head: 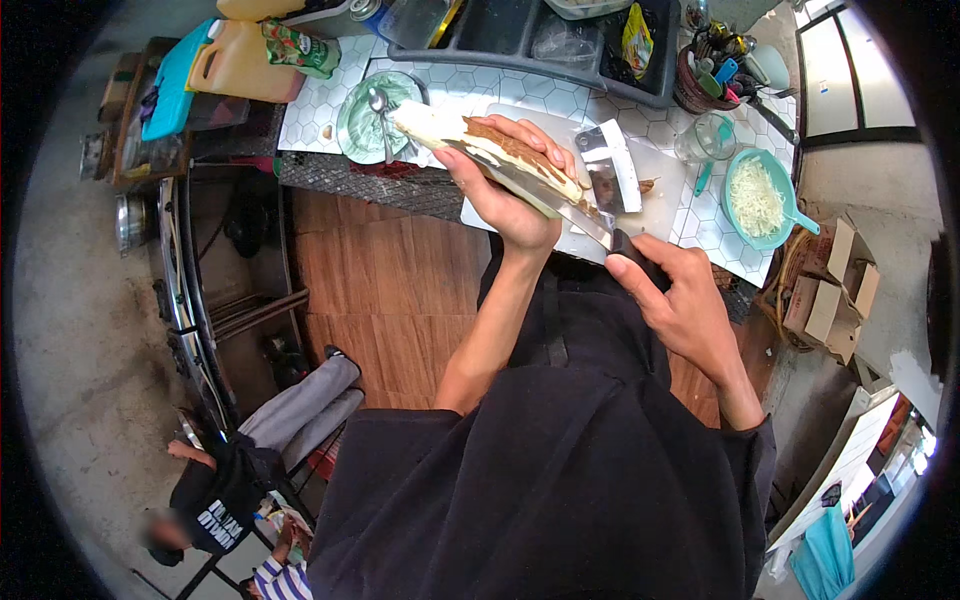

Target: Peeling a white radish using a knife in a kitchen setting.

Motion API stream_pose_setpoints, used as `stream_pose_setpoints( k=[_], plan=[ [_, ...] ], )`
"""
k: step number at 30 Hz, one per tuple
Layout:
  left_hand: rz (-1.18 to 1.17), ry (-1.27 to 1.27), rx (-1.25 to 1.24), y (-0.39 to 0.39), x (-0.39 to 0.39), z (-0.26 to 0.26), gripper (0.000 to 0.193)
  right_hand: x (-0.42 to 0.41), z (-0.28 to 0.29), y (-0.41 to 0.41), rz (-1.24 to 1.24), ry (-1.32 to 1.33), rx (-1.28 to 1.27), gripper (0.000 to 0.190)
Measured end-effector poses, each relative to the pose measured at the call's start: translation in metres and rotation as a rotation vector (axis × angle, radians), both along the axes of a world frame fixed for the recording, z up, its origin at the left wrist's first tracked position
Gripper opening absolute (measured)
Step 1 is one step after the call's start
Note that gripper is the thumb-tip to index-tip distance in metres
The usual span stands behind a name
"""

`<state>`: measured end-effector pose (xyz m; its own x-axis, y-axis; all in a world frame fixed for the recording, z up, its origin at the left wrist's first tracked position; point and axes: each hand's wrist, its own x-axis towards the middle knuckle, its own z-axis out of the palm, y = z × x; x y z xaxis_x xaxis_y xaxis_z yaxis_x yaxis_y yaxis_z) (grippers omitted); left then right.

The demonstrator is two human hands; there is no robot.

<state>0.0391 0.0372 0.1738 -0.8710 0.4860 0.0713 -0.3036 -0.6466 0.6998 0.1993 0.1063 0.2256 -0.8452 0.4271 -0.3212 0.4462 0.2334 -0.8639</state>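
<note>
A long root, likely cassava [517, 154], lies along my left hand [499, 191]; it is white where peeled and brown where skin remains. My right hand [667, 289] grips the black handle of a kitchen knife [589, 225], whose blade rests lengthwise against the root's near side. Beneath the hands a white cutting board [660, 169] bears a metal cleaver or flat grater [611, 169] and brown peel scraps [646, 185]. To the right, a turquoise strainer or bowl [790, 217] holds shredded white food [756, 196]. A green plate [352, 124] with spoons stands left of the root.
A dark divided tray [487, 56] spans the counter's back. A glass mug [697, 139] and a utensil basket [686, 90] stand at the right, a yellowish jug [244, 64] at the left. Open cardboard boxes [832, 292] sit beyond the counter's right end. Two people are at lower left.
</note>
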Motion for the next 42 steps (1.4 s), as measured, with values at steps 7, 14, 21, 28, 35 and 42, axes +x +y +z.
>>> stream_pose_setpoints(
  k=[7, 14, 21, 28, 35, 42],
  plan=[
    [-0.076, 0.131, 0.095, -0.002, -0.005, -0.01, 0.065, 0.005, -0.011, -0.011, -0.025, 0.044, 0.119, 0.041],
    [-0.021, -0.024, 0.069, 0.0, 0.002, 0.008, 0.075, 0.008, -0.007, -0.015, -0.02, 0.04, 0.076, 0.041],
    [-0.01, 0.122, 0.007, -0.005, -0.005, -0.006, 0.066, 0.008, -0.004, -0.012, -0.038, 0.035, 0.223, 0.041],
    [0.052, 0.152, 0.055, -0.002, -0.003, -0.004, 0.05, 0.004, 0.0, -0.017, -0.066, 0.045, 0.269, 0.04],
    [0.068, 0.256, -0.045, -0.004, -0.009, -0.003, 0.047, 0.001, -0.015, -0.026, -0.119, 0.156, 0.334, 0.033],
    [0.109, 0.263, -0.113, -0.003, -0.009, 0.003, 0.049, -0.003, -0.025, -0.029, -0.138, 0.203, 0.414, 0.035]
  ],
)
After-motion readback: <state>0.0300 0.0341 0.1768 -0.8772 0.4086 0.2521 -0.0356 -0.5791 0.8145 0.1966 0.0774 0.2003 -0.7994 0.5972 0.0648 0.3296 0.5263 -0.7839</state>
